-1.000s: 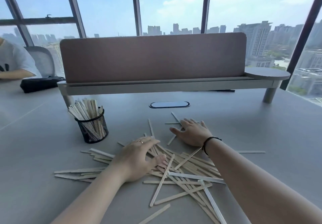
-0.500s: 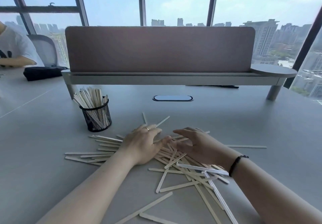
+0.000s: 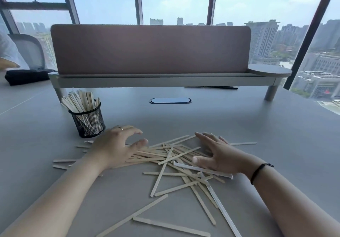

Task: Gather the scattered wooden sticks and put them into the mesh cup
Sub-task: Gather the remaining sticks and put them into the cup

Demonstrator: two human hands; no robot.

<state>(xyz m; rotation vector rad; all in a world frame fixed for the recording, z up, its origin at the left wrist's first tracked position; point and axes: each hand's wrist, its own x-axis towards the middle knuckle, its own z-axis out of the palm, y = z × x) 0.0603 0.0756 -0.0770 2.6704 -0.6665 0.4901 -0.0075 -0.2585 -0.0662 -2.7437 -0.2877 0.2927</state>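
A grey table [image 3: 257, 126] holds a loose heap of flat, pale wooden sticks [image 3: 171, 155], lying in front of the person, between both hands. Half a second ago the hands were nearly touching over the heap; now they have drawn apart to its two sides. The left hand [image 3: 117, 144] rests on the heap's left end, fingers arched and spread, gripping nothing. The right hand [image 3: 217, 155] lies on the right end with fingers straight and thumb out, also gripping nothing. This looks like a fresh, wider bracket for raking more sticks together, so gathering is under way and no bundle is lifted yet.

Most sticks in the heap's far part lie with their long axes running roughly left to right. The nearer ones cross at steep angles, several pointing toward the viewer.

A black wire mesh cup [image 3: 88, 122] stands upright just beyond the left hand, already holding many sticks on end, leaning left.
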